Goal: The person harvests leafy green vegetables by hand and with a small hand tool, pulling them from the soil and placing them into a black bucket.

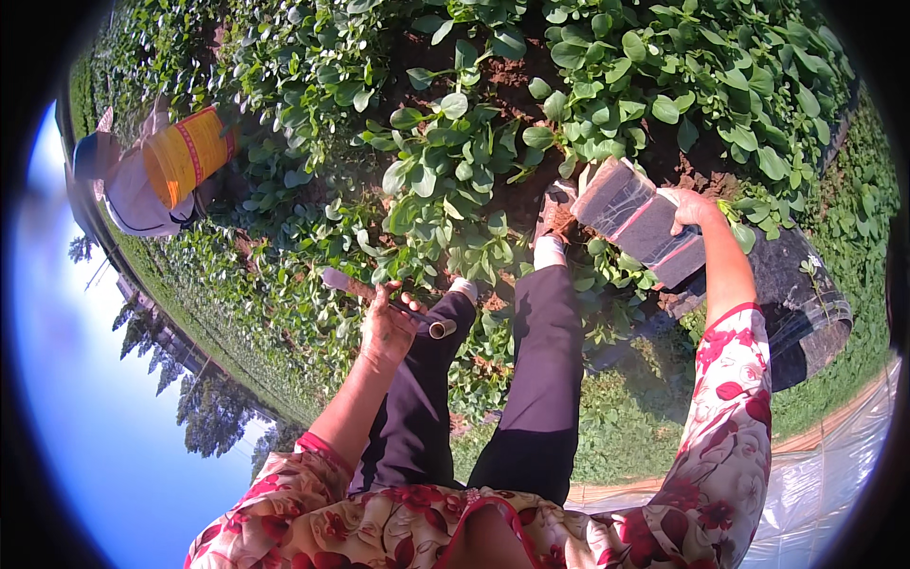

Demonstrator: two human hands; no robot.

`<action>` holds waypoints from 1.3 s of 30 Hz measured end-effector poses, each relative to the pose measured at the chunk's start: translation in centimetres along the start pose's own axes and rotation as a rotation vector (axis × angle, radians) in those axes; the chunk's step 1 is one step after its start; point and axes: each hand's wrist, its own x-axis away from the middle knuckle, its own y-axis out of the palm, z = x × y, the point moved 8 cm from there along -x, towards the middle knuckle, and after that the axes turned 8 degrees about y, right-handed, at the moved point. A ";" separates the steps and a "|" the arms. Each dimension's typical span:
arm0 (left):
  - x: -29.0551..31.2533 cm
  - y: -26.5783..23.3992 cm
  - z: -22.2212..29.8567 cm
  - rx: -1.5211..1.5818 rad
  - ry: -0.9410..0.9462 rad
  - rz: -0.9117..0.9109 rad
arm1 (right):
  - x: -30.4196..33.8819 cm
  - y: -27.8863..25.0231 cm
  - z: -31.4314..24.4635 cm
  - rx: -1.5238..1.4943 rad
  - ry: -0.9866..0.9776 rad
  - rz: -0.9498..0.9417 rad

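Leafy green crop point(455, 123) fills the sunlit field; at far left a co-worker point(142, 194) stands beside a yellow bucket point(204, 156). Nearer, the left hand point(387, 330) curls its fingers around a short stick-like tool point(354, 286), probably gripped mid-length for balance, its pale tip pointing far left. Farther right, the right hand point(697, 211) clasps a grey taped block point(630, 223) by its right edge, fingers barely parted, long axis slanting far-left to near-right, apparently to lift it above the leaves. At right lies a dark curved container point(810, 313).
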 end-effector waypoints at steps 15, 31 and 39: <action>1.8 3.5 -2.1 0.050 -0.052 -0.071 | -0.2 -0.1 1.3 0.087 0.098 0.260; 13.0 0.3 0.6 0.441 -0.107 -0.038 | 23.1 9.8 -14.3 -0.113 0.049 0.508; 16.4 -10.1 7.5 0.649 -0.028 0.002 | 38.8 8.7 -36.3 0.036 -0.256 0.675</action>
